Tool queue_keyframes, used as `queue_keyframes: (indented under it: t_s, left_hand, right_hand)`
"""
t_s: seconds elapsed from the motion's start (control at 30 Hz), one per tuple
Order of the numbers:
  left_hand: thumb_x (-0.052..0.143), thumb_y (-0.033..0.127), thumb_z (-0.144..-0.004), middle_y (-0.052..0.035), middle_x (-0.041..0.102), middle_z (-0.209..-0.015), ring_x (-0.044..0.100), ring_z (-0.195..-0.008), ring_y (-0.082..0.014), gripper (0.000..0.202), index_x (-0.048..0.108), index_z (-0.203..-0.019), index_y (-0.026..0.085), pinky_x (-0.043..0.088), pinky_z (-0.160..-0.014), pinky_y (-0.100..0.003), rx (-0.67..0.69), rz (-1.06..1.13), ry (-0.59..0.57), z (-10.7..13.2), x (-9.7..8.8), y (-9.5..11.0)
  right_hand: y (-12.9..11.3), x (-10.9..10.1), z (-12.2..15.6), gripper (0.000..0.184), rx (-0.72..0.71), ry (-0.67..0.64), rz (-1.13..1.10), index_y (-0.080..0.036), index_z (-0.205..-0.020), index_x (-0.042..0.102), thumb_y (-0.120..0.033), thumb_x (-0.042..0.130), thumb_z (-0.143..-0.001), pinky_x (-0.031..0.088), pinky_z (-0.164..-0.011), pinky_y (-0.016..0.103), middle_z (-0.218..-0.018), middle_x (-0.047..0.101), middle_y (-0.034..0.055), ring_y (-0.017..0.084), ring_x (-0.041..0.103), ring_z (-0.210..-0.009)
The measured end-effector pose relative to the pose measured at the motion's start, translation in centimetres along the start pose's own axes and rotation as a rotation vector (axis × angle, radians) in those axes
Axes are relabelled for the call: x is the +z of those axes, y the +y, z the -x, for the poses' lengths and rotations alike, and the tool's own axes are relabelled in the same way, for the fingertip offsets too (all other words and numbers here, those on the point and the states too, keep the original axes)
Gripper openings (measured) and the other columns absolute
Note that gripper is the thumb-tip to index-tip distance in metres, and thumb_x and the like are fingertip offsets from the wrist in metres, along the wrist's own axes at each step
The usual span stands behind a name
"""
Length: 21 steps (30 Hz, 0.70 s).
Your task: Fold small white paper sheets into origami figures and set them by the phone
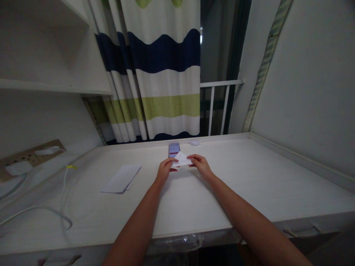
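Observation:
Between my two hands is a small folded sheet of white paper (181,159), with a pointed top and a straight lower edge. My left hand (165,169) pinches its left end between thumb and fingers. On the other end, my right hand (202,165) grips the paper the same way. The paper is held a little above the white desk. Just behind it lies a phone (174,148) with its screen lit, its lower part covered by the paper.
White paper sheets (122,179) lie in a stack left of my hands. A small crumpled white piece (194,143) rests near the desk's back edge. A white cable (44,208) runs along the left side below a power strip (33,157). A striped curtain (169,81) hangs behind the desk (249,177).

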<state>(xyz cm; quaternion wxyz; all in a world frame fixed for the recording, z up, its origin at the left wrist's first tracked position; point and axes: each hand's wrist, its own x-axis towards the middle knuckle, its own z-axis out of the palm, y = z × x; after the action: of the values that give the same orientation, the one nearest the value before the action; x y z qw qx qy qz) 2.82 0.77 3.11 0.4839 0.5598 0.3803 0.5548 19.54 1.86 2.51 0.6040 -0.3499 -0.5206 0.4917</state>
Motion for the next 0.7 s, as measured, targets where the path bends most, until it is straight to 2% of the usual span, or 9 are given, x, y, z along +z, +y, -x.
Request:
queue_keyframes:
  t_s: [0.17,0.37,0.7]
  left_hand:
    - [0.061,0.027,-0.061,-0.0069,0.058,-0.090,0.058,-0.069,-0.0143,0.025,0.062,-0.080,0.012,0.050,-0.055,-0.025,-0.005,-0.060,-0.056,-0.01,0.16,-0.13]
    - [0.065,0.024,-0.058,-0.0075,0.058,-0.095,0.058,-0.072,-0.0142,0.031,0.062,-0.086,0.012,0.051,-0.057,-0.024,0.002,-0.093,-0.035,-0.09,0.01,-0.15]
    - [0.066,0.023,-0.056,-0.0065,0.059,-0.097,0.056,-0.076,-0.0150,0.032,0.063,-0.086,0.013,0.050,-0.055,-0.022,0.023,-0.105,-0.015,-0.21,-0.05,-0.09]
  right_hand:
    - [-0.09,0.22,0.20,0.018,0.034,-0.061,-0.010,-0.015,-0.070,0.064,-0.026,0.062,-0.056,0.047,-0.056,0.023,-0.067,0.062,-0.0003,0.009,0.055,-0.058]
    - [-0.51,0.45,0.37,0.026,0.037,-0.098,0.015,-0.015,-0.074,0.063,-0.025,0.068,-0.051,0.048,-0.058,0.024,-0.057,0.060,-0.0030,0.009,0.055,-0.055]
    - [-0.19,0.04,0.13,0.029,0.030,-0.114,0.022,-0.015,-0.076,0.063,-0.029,0.070,-0.051,0.049,-0.060,0.026,-0.059,0.060,-0.0022,0.011,0.057,-0.058]
